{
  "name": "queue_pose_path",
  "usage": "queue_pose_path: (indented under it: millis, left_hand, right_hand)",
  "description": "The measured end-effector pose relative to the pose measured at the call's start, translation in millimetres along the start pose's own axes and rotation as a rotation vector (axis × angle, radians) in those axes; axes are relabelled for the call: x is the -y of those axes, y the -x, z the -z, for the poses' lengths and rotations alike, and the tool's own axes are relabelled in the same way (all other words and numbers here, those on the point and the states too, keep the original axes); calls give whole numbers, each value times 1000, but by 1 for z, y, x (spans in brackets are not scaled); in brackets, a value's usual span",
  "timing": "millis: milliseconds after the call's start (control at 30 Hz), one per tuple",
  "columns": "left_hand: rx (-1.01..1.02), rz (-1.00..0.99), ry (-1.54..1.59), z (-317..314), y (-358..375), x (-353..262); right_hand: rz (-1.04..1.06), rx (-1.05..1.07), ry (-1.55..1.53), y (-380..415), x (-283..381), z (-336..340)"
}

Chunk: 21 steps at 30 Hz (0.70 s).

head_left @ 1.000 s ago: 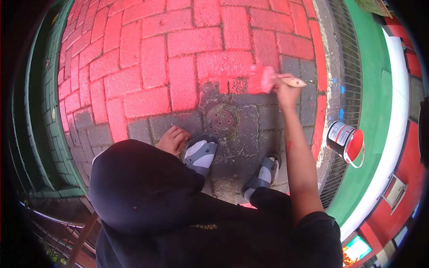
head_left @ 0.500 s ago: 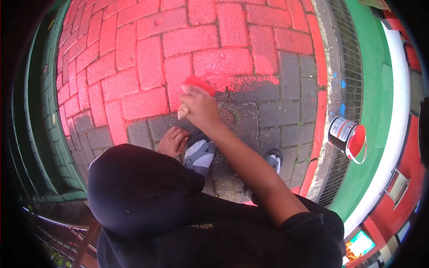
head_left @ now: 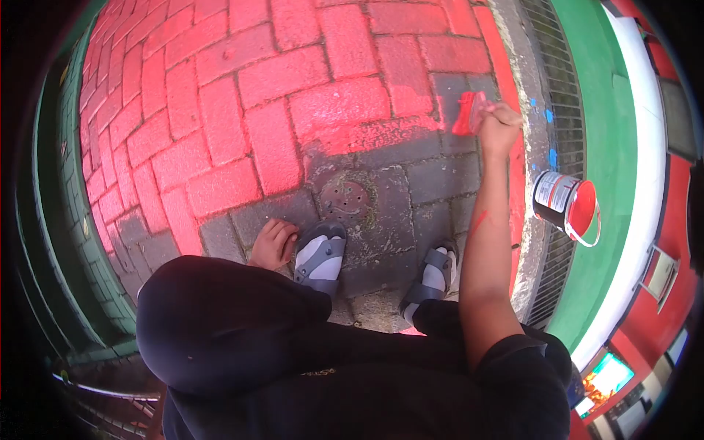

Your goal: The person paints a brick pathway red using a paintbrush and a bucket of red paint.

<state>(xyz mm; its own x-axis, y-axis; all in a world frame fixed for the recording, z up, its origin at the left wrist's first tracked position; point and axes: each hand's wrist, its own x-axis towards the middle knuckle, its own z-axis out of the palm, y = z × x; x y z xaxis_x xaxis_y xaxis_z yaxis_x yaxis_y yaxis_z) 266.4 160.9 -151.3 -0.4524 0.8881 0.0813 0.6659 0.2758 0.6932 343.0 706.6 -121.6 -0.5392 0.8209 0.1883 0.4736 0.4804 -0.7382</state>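
Note:
My right hand is closed round the handle of a wide paintbrush, its bristles coated red and lying against the grey pavers near the right border strip. Red paint covers the brick pavers beyond my feet; closer in, the pavers are grey. A red streak marks my right forearm. Beside my left sandal, my left hand hangs low over the grey pavers with its fingers bent together; whether anything is under them is hidden.
A paint bucket with red inside and a wire handle stands by the drain grate at the right. A round drain cover lies ahead of my sandals. Green steps run along the left.
My right hand has swung right with the brush, from the middle of the pavers to near the border. The view has shifted slightly, and both sandals show more fully.

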Motion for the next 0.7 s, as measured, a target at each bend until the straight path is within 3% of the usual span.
queue_pose_path:
  millis: [67, 100, 133, 167, 200, 267, 300, 367, 433, 467, 533, 633, 700]
  left_hand:
    - [16, 1, -9, -1, 0, -1]
    - [24, 17, -21, -2, 0, 0]
    - [31, -2, -21, -2, 2, 0]
    - [29, 3, -17, -4, 3, 1]
    - [27, 9, -14, -5, 2, 3]
    - [34, 15, -14, -5, 2, 3]
    - [38, 44, -16, -5, 2, 2]
    - [51, 48, -9, -4, 1, 0]
    - [37, 58, -23, -5, 1, 0]
    - [38, 50, -21, -6, 0, 0]
    - [54, 74, -21, -4, 1, 0]
    - [54, 26, -29, -3, 3, 2]
    - [72, 55, -13, 0, 11, 2]
  right_hand:
    - [206, -231, 149, 18, 23, -33]
    - [105, -142, 99, 34, 32, -52]
    - [-74, 22, 250, 51, 62, -70]
    - [96, 223, 287, 65, 75, -82]
    - [246, 206, -1, 83, 88, -99]
    - [300, 413, -171, 97, 132, -103]
    - [293, 404, -164, 91, 127, -103]
    - [165, 402, -495, 65, 113, -108]
    - [-293, 383, -581, 6, 78, -84]
    - [-251, 345, -401, -26, 43, -71]
    - [-555, 159, -523, -73, -16, -40]
    - [-431, 46, -252, -120, -54, 0]
    - [165, 56, -99, -125, -77, 0]
